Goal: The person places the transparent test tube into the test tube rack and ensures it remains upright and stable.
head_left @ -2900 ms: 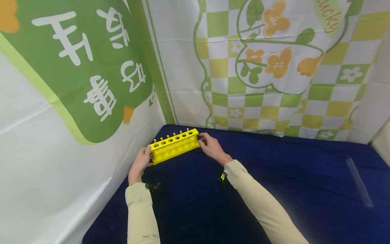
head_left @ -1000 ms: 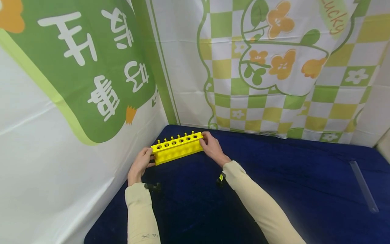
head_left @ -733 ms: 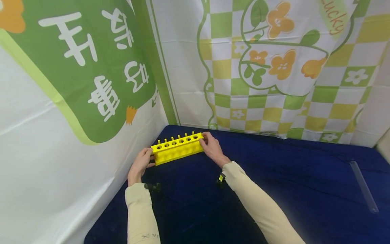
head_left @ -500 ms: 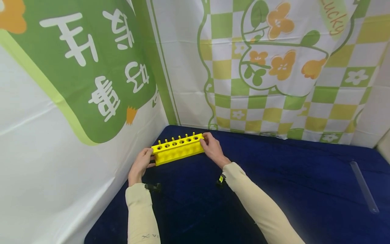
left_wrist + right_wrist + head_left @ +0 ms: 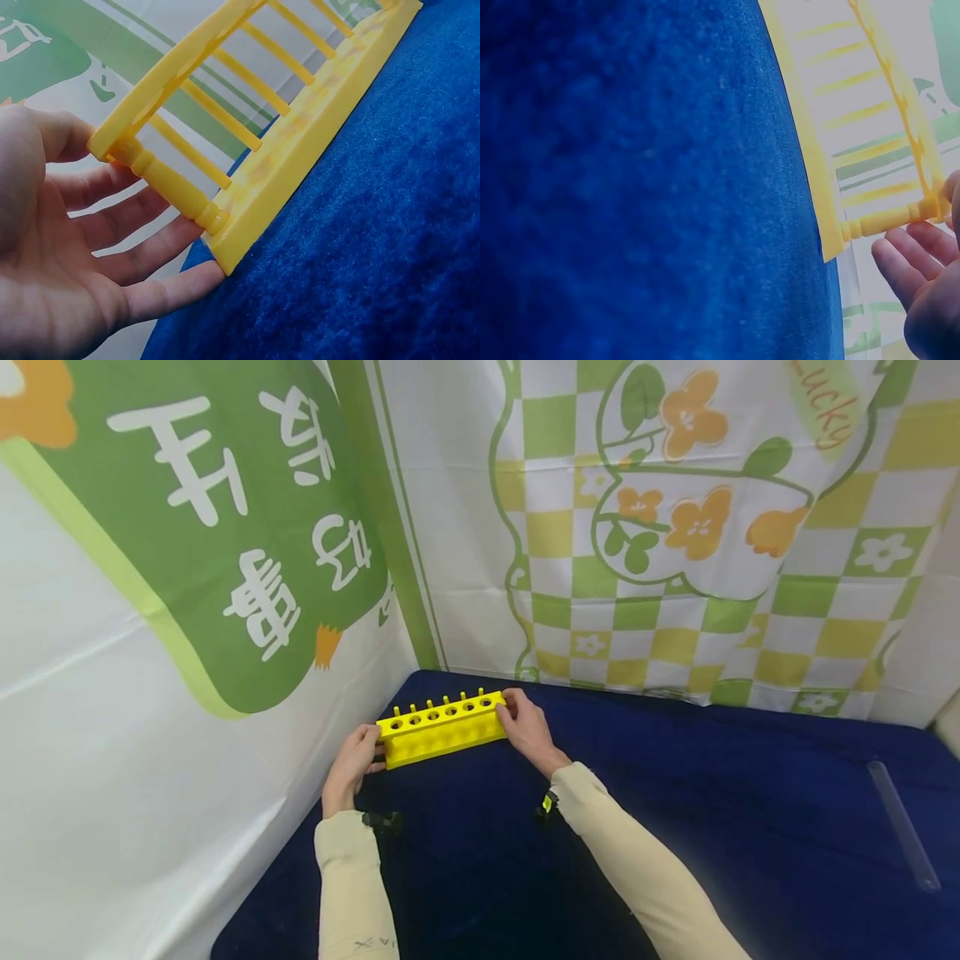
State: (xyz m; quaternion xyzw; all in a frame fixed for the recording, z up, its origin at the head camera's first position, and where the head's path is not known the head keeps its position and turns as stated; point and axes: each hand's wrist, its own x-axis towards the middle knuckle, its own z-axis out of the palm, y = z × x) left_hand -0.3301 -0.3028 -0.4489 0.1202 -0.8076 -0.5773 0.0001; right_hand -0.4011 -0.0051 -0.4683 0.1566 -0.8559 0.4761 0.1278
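Printed wall cloths in green, white and yellow rise behind the dark blue tabletop before us. Near its far left corner, a yellow rack stands upright, its base seemingly resting on the surface. Well apart, near the right edge, lies a clear, slender piece that we cannot identify for certain. Both hands grasp the rack: the left hand has thumb and fingers around one end, the right hand grips the other. Compared with three seconds ago, we see the right end turned slightly toward the near edge, with the right thumb now over its front; we judge the rack better steadied for placement. Smallest are six holes, apparently unfilled, and a row of pegs behind them.
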